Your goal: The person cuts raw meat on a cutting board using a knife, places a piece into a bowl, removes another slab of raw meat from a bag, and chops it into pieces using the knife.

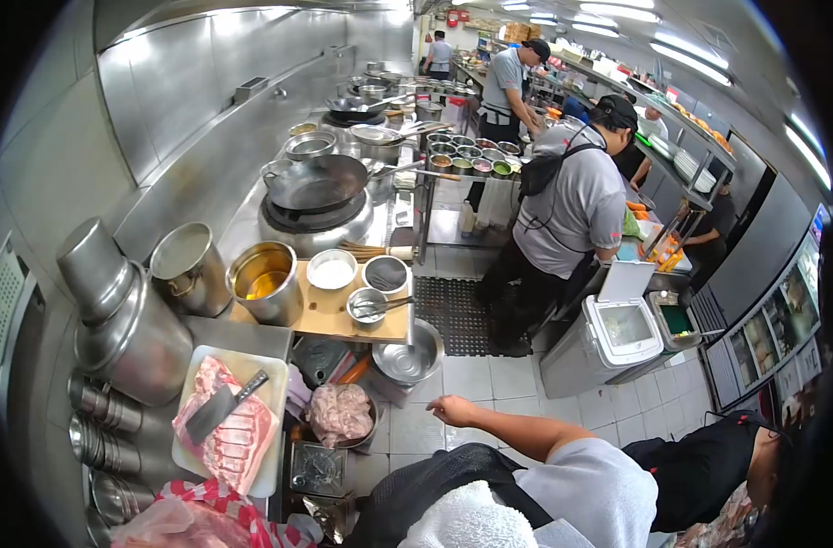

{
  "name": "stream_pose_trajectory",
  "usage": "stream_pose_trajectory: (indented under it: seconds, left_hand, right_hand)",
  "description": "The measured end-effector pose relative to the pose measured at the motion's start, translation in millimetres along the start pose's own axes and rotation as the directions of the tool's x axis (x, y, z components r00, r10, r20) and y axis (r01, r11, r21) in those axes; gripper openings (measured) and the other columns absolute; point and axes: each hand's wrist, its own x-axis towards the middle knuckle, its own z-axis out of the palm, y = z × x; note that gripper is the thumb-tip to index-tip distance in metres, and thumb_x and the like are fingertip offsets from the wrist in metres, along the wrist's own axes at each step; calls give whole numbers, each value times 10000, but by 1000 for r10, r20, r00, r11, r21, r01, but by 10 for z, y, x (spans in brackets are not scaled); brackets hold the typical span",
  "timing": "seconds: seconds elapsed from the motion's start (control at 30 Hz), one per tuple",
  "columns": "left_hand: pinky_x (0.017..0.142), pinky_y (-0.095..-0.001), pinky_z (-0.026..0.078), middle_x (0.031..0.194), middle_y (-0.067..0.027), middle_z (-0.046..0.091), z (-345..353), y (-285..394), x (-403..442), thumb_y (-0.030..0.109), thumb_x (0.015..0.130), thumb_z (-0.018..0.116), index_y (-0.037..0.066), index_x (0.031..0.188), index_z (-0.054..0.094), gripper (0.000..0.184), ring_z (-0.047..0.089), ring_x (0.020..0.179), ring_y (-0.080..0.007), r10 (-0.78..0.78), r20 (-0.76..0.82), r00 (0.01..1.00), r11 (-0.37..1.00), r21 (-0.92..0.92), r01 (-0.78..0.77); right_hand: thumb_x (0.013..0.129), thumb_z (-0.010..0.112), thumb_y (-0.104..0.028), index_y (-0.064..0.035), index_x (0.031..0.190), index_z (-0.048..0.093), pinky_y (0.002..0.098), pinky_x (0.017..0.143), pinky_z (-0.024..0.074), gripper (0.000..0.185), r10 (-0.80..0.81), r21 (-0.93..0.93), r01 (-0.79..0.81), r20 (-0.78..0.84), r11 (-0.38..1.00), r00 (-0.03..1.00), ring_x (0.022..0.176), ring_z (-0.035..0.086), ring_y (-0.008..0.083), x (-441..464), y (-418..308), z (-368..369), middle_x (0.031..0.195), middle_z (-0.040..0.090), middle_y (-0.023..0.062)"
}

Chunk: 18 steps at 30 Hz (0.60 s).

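Note:
My right hand (453,411) reaches forward and left over the tiled floor, fingers loosely bent, with nothing visible in it. It is nearest to a steel pot (418,340) and a bowl of raw pale meat (340,413), apart from both. My left hand is not in view. At the left, a slab of raw ribs (238,447) lies on a white cutting board (277,416). A cleaver (214,413) rests flat across the meat. A plastic bag of raw meat (184,525) sits below the board, beside a red-and-white checked cloth (220,500).
A wooden board (330,306) holds a steel pot of yellow liquid (263,285) and small bowls. Beyond is a wok (316,187) on a stove. A co-worker (572,196) stands at the right counter, near a white lidded bin (608,342). Another person (709,466) is close at right.

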Motion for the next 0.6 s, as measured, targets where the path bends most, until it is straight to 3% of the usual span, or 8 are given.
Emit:
stream_pose_trajectory:
  seconds: [0.17,0.23,0.27,0.3,0.33,0.37,0.5,0.6]
  left_hand:
    - [1225,-526,406,1557,-193,588,159,-263,256,416,1009,723,86,1545,567,649,547,1435,-375,347,195,918,773,495,-397]
    - [1267,-536,375,1608,-196,564,649,-200,44,459,1019,709,99,1587,549,692,520,1494,-382,612,570,548,42,668,-743]
    - [1284,-517,342,1645,-172,530,376,-638,-81,513,994,710,103,1605,525,758,483,1520,-368,284,832,477,64,480,-875]
    - [1302,-499,308,1682,-149,496,60,515,-1143,566,969,711,108,1623,502,825,446,1547,-354,-95,943,320,239,333,-912]
    - [1299,-518,304,1684,-150,489,-6,-1109,-1199,569,915,758,118,1626,499,881,435,1549,-356,163,831,532,349,456,-819]
    - [1346,-547,214,1698,-148,456,-126,-721,-1710,428,821,890,275,1681,438,984,274,1619,-430,-165,833,528,366,548,-752]
    - [1334,-609,200,1731,-310,295,-539,-543,-2970,486,787,904,92,1674,421,1085,219,1616,-532,29,609,792,481,686,-546]
    - [1339,-610,175,1745,-361,205,-666,-419,-2981,506,807,886,100,1692,392,1092,171,1630,-546,-35,595,803,487,712,-507]
  right_hand:
    - [983,695,-240,-122,1322,750,516,960,601,363,141,-79,-127,194,989,971,1042,760,424,-523,806,75,1126,797,234]
    - [978,708,-254,-134,1324,763,493,948,605,370,168,-30,-165,204,986,965,1033,768,414,-633,1139,209,1100,801,232]
    - [979,710,-253,-137,1325,768,485,936,606,369,211,-13,-213,215,977,954,1023,774,402,-690,1185,207,1089,803,231]
    - [980,712,-252,-141,1326,774,478,924,607,369,245,-2,-251,233,968,941,1014,780,390,-743,1240,218,1078,806,229]
    - [960,713,-305,-128,1302,777,491,886,615,391,202,26,-213,218,977,955,978,774,414,-801,1264,220,1022,805,218]
    - [977,718,-304,-120,1307,775,471,867,621,382,210,39,-225,237,974,949,947,789,389,-859,1396,304,1019,811,218]
    - [996,724,-218,-102,1334,763,424,834,627,359,257,126,-310,323,942,911,904,812,302,-1023,1546,413,985,832,171]
    - [994,725,-214,-99,1335,762,419,834,628,361,210,76,-248,333,966,919,906,813,295,-949,1804,573,984,833,168]
